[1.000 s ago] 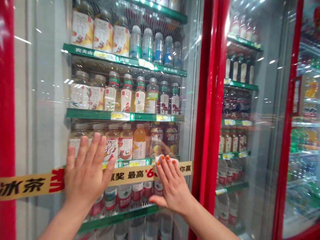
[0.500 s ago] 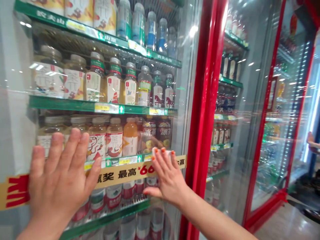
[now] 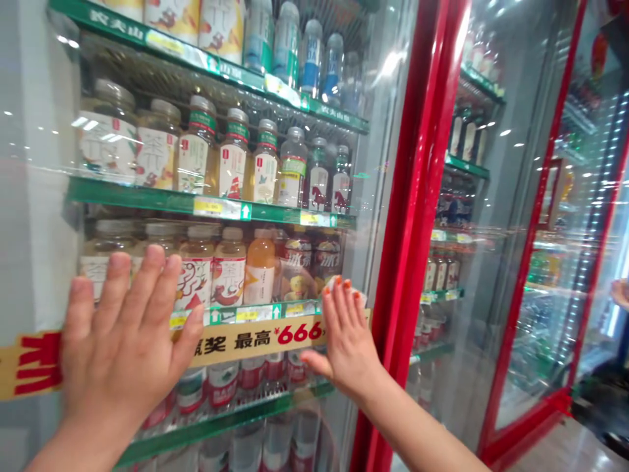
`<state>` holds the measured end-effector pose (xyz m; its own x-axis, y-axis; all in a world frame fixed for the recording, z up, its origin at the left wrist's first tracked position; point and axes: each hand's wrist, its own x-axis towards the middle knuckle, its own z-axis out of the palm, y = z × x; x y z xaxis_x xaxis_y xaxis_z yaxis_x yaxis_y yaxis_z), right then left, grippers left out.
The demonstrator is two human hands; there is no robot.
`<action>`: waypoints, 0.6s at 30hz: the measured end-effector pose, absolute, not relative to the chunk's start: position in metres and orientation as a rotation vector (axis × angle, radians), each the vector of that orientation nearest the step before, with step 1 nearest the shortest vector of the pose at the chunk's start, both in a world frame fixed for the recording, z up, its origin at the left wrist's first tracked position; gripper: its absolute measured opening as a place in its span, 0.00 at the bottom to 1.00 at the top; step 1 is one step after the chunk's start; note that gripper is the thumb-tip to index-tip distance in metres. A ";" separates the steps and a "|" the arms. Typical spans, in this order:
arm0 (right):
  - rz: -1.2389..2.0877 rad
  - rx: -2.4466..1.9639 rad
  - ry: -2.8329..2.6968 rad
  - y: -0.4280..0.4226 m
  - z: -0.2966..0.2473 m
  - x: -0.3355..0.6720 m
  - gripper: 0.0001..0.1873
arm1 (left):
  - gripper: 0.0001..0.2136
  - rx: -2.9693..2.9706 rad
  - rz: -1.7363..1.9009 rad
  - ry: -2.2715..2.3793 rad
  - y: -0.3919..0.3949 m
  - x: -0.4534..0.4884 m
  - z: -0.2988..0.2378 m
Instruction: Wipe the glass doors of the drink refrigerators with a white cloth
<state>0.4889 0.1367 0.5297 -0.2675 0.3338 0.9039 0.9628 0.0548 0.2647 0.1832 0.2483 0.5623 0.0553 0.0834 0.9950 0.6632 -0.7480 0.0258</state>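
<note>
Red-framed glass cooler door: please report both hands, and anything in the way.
Left bare hand: spread flat before the door. Right bare hand: flat over a white cloth. Possible obstacle: beige printed strip across the door, behind both hands.

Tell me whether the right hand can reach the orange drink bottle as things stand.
Probably not: the cooler's glass door stands between the right hand and the orange drink bottle.

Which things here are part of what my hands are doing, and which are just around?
In use:
- left hand, flat at the glass
- right hand, over a white cloth or tissue

Just around:
- bottles
- shelves
- strip
- red frame
</note>
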 end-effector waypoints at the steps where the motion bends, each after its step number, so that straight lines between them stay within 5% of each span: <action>1: -1.228 -1.372 -1.538 0.136 0.544 0.495 0.63 | 0.40 -1.865 -1.676 -0.745 0.248 0.183 0.563; 6: -1.150 -1.361 -1.526 0.158 0.609 0.446 0.69 | 0.42 -1.836 -1.615 -0.736 0.247 0.180 0.563; 11: -1.146 -1.164 -2.127 0.146 0.544 0.440 0.63 | 0.40 -1.840 -1.649 -0.744 0.248 0.180 0.561; 18: -1.220 -1.454 -1.402 0.141 0.603 0.488 0.60 | 0.40 -1.884 -1.712 -0.723 0.250 0.184 0.561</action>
